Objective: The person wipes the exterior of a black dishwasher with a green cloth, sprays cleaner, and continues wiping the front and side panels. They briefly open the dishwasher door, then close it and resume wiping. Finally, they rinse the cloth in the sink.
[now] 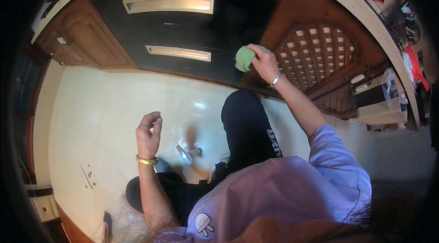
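A folded green cloth (244,59) is gripped in my right hand (265,62), against the lower right side of a glossy black cabinet or appliance front (192,33), close to the brown wooden door beside it. Two pale recessed handles (178,53) run across the black front, one above the other. My left hand (149,135) hangs above the tiled floor with its fingers curled and apart, nothing visible in it. A bracelet circles each wrist.
Wooden doors flank the black front, a panelled one (92,33) at left and a lattice one (315,54) at right. Above runs a pale countertop edge (363,16). A small white object (185,154) is on the floor (113,105) between my legs; dark debris (89,175) lies at left.
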Motion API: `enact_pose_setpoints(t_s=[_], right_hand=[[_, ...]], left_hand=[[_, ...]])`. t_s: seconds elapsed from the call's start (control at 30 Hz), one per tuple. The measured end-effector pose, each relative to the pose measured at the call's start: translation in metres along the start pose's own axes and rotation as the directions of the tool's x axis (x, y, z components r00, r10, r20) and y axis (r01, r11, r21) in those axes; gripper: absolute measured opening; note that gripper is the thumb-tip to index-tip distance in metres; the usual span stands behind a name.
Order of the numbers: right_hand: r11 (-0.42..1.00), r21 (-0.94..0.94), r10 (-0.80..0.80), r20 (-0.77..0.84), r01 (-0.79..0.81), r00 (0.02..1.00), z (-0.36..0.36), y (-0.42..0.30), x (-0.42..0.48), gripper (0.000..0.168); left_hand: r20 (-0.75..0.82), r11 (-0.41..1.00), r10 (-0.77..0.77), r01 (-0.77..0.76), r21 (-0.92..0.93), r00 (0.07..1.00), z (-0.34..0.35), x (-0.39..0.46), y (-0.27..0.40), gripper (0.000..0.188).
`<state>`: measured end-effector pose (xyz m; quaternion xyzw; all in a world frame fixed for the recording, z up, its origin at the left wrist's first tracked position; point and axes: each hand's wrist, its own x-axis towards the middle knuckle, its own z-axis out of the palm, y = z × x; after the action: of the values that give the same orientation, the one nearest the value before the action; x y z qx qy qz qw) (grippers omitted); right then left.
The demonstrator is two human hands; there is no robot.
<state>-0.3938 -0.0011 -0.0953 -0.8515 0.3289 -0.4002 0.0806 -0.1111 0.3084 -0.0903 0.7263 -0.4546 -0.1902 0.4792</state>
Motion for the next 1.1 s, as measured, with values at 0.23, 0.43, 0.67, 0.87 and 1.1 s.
enact_pose_setpoints(t_s=[0.23,0.43,0.67,0.87,1.1], right_hand=[[0.994,0.073,-0.074,-0.058,0.078,0.996,0.036,-0.082,0.104,0.033],[0.895,-0.046,-0.436,-0.304,0.445,0.847,-0.019,-0.095,0.148,0.031],[0.816,-0.369,-0.495,-0.046,0.446,0.868,-0.07,-0.077,0.133,0.032],[0.878,-0.372,-0.297,0.07,0.301,0.952,0.006,-0.07,0.1,0.029],[0.829,-0.392,-0.338,0.217,0.399,0.916,0.026,-0.066,0.092,0.031]], left_hand=[[0.049,1.0,0.008,-0.009,0.019,0.999,0.011,0.005,-0.003,0.018],[-0.008,0.997,0.008,-0.007,0.078,1.0,0.0,0.008,-0.003,0.019],[0.037,0.989,0.134,-0.136,0.063,0.99,0.008,0.005,0.006,0.017],[-0.025,0.987,0.151,-0.149,0.065,0.988,0.006,0.008,-0.005,0.017],[-0.08,0.982,0.172,-0.164,0.098,0.982,-0.005,-0.005,-0.009,0.017]])
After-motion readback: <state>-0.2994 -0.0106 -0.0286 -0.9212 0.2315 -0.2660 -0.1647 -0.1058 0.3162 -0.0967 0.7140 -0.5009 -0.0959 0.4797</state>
